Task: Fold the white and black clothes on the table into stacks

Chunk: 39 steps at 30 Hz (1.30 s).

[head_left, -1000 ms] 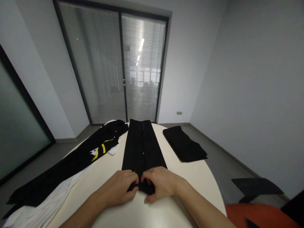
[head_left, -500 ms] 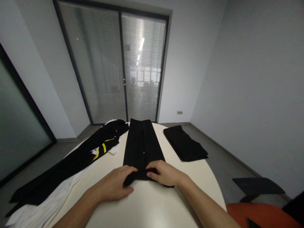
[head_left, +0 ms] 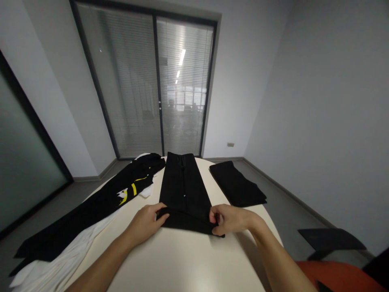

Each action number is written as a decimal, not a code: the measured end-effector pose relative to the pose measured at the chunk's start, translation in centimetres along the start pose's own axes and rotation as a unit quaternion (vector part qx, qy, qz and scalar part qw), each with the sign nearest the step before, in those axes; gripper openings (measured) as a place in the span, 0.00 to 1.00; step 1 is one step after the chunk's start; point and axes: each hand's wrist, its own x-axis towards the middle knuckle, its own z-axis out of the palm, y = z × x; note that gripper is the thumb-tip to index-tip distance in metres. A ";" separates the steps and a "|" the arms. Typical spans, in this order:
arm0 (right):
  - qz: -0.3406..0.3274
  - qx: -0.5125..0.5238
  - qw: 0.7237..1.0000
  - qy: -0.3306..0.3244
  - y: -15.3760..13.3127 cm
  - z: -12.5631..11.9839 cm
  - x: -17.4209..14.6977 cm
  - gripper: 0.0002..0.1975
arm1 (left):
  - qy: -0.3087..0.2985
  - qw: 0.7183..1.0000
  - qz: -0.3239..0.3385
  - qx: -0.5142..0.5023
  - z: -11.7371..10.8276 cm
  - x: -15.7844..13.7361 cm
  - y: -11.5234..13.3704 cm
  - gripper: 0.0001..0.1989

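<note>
A long black garment (head_left: 185, 184) lies lengthwise in front of me, with a line down its middle and a small white speck on it. Its near end is turned up into a band. At that band's left corner, my left hand (head_left: 148, 222) pinches the cloth between thumb and fingers. The right corner is gripped by my right hand (head_left: 229, 219), fingers curled round the edge. What kind of garment it is I cannot tell.
The garments lie on a round cream table (head_left: 188, 263). On the left is a black garment with yellow marks (head_left: 100, 200) over white cloth (head_left: 73, 251). To the right is a folded black garment (head_left: 237, 184). An orange chair (head_left: 334, 275) stands at lower right.
My hands have moved apart from the middle of the near edge to its two corners. The bunched near end is now spread into a wider, flatter band.
</note>
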 end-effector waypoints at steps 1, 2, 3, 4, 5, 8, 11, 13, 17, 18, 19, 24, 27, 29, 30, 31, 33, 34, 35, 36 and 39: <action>-0.002 0.001 1.000 -0.003 0.0 0.0 -0.1 0.21 | 0.016 1.000 -0.007 -0.012 0.0 0.1 -0.2 0.14; -0.006 0.000 1.000 -0.008 0.0 0.0 -0.1 0.24 | 0.031 0.999 -0.012 -0.027 0.1 0.2 -0.3 0.14; -0.011 -0.002 1.000 -0.010 0.1 0.1 -0.1 0.27 | 0.041 0.998 -0.015 -0.044 0.2 0.3 -0.4 0.14; -0.018 -0.006 1.000 -0.007 0.1 0.2 0.0 0.27 | 0.048 0.997 -0.018 -0.063 0.2 0.4 -0.5 0.14; -0.025 -0.010 1.000 -0.001 0.1 0.3 0.1 0.26 | 0.051 0.995 -0.021 -0.079 0.3 0.5 -0.5 0.14; -0.058 -0.008 0.998 0.025 0.2 0.5 0.6 0.17 | 0.052 0.990 -0.030 -0.125 0.4 0.6 -0.7 0.14; -0.121 0.028 0.988 0.096 0.0 0.5 1.2 0.11 | 0.026 0.984 -0.034 -0.172 0.3 0.7 -1.2 0.13; -0.166 0.068 0.970 0.163 -0.2 0.6 1.9 0.11 | 0.000 0.979 -0.042 -0.201 0.3 0.9 -1.8 0.12; -0.216 0.125 0.941 0.230 0.0 1.5 3.7 0.15 | -0.006 0.978 -0.054 -0.200 0.1 1.1 -3.0 0.14; -0.217 0.127 0.939 0.235 0.2 1.8 4.2 0.15 | 0.006 0.984 -0.056 -0.169 0.0 1.1 -3.2 0.14; -0.213 0.127 0.939 0.239 0.4 2.1 4.7 0.15 | 0.021 0.990 -0.057 -0.129 -0.1 1.0 -3.2 0.14; -0.160 0.093 0.961 0.206 1.4 2.5 5.6 0.11 | 0.041 0.997 -0.049 0.031 -0.5 0.7 -2.3 0.15; -0.119 0.114 0.980 0.113 1.7 1.9 4.8 0.10 | -0.017 0.998 -0.048 0.023 -0.8 0.3 -1.7 0.15; -0.087 0.168 0.982 0.013 1.5 1.6 3.9 0.12 | -0.106 0.992 -0.058 -0.020 -1.2 -0.1 -1.3 0.16; -0.071 0.196 0.977 -0.048 1.4 1.4 3.5 0.15 | -0.165 0.983 -0.068 -0.051 -1.4 -0.3 -1.0 0.16; -0.060 0.219 0.968 -0.111 1.1 1.3 3.1 0.17 | -0.227 0.967 -0.080 -0.082 -1.6 -0.6 -0.7 0.17; -0.050 0.248 0.945 -0.208 0.6 1.1 2.3 0.20 | -0.322 0.932 -0.094 -0.139 -2.1 -1.1 0.1 0.19; -0.054 0.254 0.937 -0.233 0.4 0.9 1.9 0.20 | -0.342 0.921 -0.092 -0.161 -2.3 -1.3 0.4 0.20; -0.067 0.257 0.934 -0.237 0.1 0.7 1.6 0.20 | -0.342 0.919 -0.083 -0.181 -2.5 -1.4 0.7 0.21; -0.090 0.260 0.936 -0.217 0.0 0.4 1.4 0.19 | -0.322 0.923 -0.072 -0.198 -2.6 -1.4 1.0 0.21; -0.172 0.264 0.948 -0.043 -0.2 -0.4 1.4 0.14 | -0.191 0.951 -0.046 -0.240 -2.6 -0.9 1.3 0.22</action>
